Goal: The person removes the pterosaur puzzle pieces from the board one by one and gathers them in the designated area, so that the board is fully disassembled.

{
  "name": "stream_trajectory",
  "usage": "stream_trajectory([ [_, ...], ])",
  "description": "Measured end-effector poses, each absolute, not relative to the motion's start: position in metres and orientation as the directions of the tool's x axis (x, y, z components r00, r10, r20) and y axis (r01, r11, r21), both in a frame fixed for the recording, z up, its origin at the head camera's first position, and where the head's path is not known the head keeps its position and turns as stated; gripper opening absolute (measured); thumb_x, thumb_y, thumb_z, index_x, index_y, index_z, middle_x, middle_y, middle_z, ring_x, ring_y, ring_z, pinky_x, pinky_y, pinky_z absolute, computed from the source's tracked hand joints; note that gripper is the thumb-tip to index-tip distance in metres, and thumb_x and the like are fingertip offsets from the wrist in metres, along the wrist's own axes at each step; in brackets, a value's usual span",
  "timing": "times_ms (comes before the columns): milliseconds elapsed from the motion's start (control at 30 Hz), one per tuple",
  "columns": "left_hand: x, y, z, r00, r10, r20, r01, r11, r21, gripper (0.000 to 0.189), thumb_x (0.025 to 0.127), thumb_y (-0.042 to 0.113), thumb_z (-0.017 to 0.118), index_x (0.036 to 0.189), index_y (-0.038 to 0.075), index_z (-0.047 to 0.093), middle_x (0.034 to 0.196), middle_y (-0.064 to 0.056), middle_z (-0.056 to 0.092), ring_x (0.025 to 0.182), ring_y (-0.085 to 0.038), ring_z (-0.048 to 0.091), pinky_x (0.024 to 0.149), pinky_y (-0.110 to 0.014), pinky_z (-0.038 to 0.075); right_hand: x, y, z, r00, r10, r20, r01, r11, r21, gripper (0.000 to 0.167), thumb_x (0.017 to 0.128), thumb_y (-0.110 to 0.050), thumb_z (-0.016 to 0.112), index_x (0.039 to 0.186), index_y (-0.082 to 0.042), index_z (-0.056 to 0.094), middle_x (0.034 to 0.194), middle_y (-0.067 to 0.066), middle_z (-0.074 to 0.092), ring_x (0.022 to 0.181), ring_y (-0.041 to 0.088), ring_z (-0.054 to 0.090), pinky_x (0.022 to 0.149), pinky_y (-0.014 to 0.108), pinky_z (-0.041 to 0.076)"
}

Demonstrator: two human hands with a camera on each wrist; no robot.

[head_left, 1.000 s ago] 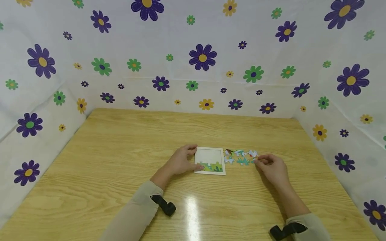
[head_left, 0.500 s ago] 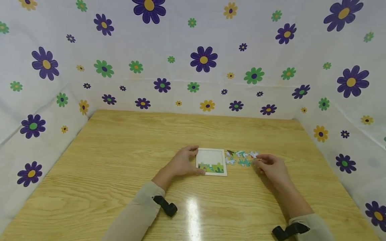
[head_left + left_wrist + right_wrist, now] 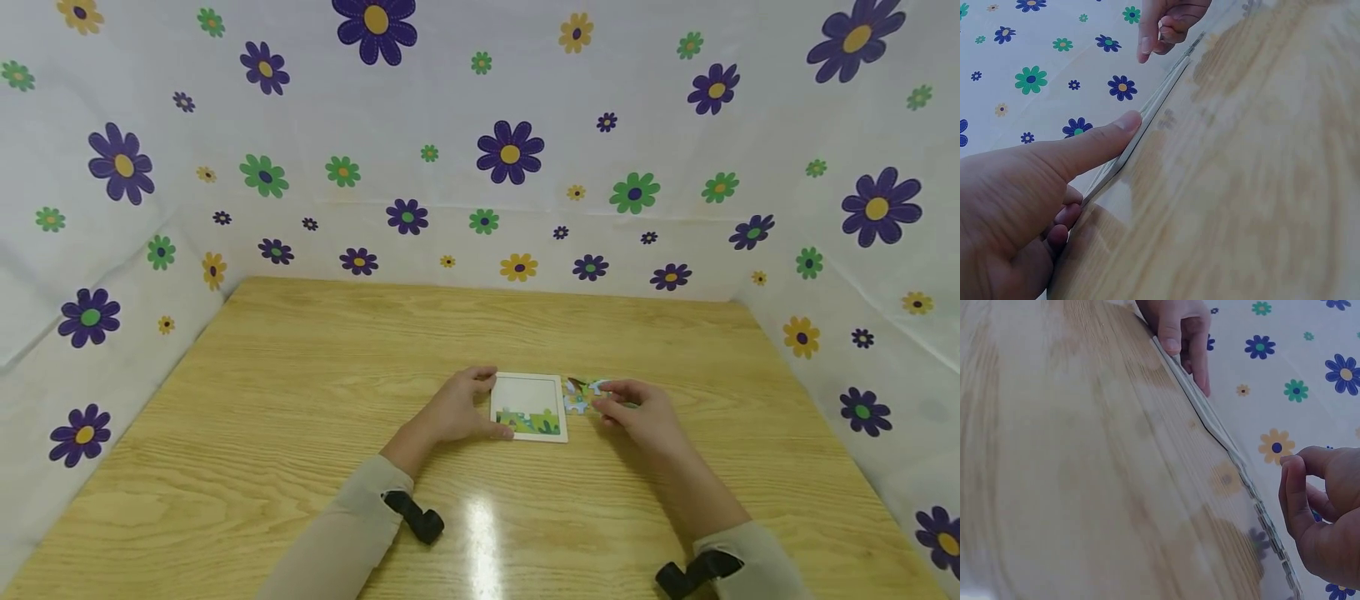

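A square, pale puzzle board [image 3: 528, 392] lies on the table, with green pieces [image 3: 540, 422] fitted along its near edge. My left hand [image 3: 455, 410] grips the board's left side, fingers at the far corner and thumb at the near edge. Its thumb [image 3: 1107, 140] lies along the board's rim in the left wrist view. Loose jigsaw pieces [image 3: 576, 406] lie just right of the board. My right hand [image 3: 643, 417] hovers over them, thumb and index finger brought together [image 3: 1292, 481]. Whether a piece sits between those fingertips is hidden. The hand covers some pieces.
The wooden table [image 3: 337, 350] extends around the board, with a glossy light reflection [image 3: 480, 542] near its front. A white cloth with flowers [image 3: 420, 183] encloses the back and both sides. Black wrist cameras [image 3: 416, 517] sit on both sleeves.
My right hand has moved left from the far right loose pieces towards the board. My left hand keeps its grip on the board, its thumb slid slightly off the green pieces. The view shifted a little.
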State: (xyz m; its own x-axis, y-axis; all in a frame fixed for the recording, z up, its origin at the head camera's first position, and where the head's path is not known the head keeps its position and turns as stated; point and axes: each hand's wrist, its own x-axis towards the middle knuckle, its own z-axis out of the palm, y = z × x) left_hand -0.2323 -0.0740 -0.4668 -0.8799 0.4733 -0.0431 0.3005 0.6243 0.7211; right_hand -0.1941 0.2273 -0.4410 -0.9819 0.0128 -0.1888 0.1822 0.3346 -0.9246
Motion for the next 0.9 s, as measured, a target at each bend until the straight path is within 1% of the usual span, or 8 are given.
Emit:
stream_trajectory([
  [233,-0.233,-0.073,-0.466,-0.881,0.471,-0.049,0.296,0.628,0.720,0.106,0.069,0.047,0.090,0.150,0.001,0.039,0.161,-0.003,0.035,0.150,-0.030,0.029,0.121,-0.047,0.030,-0.198,0.207,-0.442,-0.985,-0.017,-0.171,0.153,0.367,-0.918,0.042,0.092,-0.013,0.072,0.128,0.005,0.060,0.100,0.008,0.059,0.073,0.008,0.065,0.066,0.019,0.057],
  [400,-0.232,-0.073,-0.466,-0.881,0.469,-0.054,0.293,0.632,0.717,0.107,0.069,0.049,0.090,0.150,0.000,0.039,0.161,-0.003,0.035,0.150,-0.031,0.029,0.121,-0.048,0.030,-0.201,0.189,-0.445,-0.987,-0.053,-0.150,0.122,0.355,-0.927,0.037,0.091,-0.010,0.073,0.124,0.005,0.064,0.099,0.009,0.059,0.072,0.010,0.065,0.066,0.020,0.057],
  [600,-0.232,-0.074,-0.467,-0.883,0.467,-0.042,0.303,0.636,0.710,0.106,0.070,0.050,0.089,0.149,0.000,0.040,0.161,-0.003,0.036,0.149,-0.031,0.030,0.120,-0.049,0.031,-0.204,0.165,-0.447,-0.980,-0.139,-0.142,0.086,0.345,-0.935,0.032,0.091,-0.007,0.071,0.120,0.004,0.065,0.096,0.011,0.060,0.073,0.013,0.066,0.066,0.021,0.058],
  [700,-0.233,-0.074,-0.467,-0.882,0.471,-0.034,0.308,0.627,0.716,0.105,0.070,0.049,0.089,0.149,-0.001,0.040,0.160,-0.003,0.036,0.149,-0.032,0.030,0.120,-0.049,0.031,-0.205,0.154,-0.449,-0.972,-0.189,-0.137,0.065,0.343,-0.937,0.032,0.091,-0.008,0.071,0.120,0.004,0.066,0.095,0.011,0.062,0.074,0.014,0.068,0.068,0.024,0.060],
  [833,-0.233,-0.075,-0.467,-0.877,0.479,-0.025,0.312,0.609,0.729,0.105,0.070,0.047,0.090,0.149,-0.001,0.041,0.160,-0.003,0.036,0.149,-0.032,0.030,0.120,-0.049,0.032,-0.207,0.142,-0.453,-0.950,-0.289,-0.116,0.018,0.321,-0.947,0.034,0.093,-0.008,0.070,0.123,0.006,0.064,0.097,0.014,0.064,0.082,0.017,0.072,0.074,0.029,0.062],
  [900,-0.233,-0.075,-0.468,-0.874,0.485,-0.021,0.318,0.605,0.730,0.105,0.070,0.048,0.089,0.149,-0.002,0.040,0.161,-0.003,0.036,0.149,-0.032,0.030,0.119,-0.049,0.032,-0.208,0.139,-0.456,-0.937,-0.331,-0.109,-0.004,0.323,-0.946,0.035,0.093,-0.008,0.070,0.124,0.007,0.063,0.098,0.013,0.063,0.085,0.016,0.072,0.075,0.028,0.061],
])
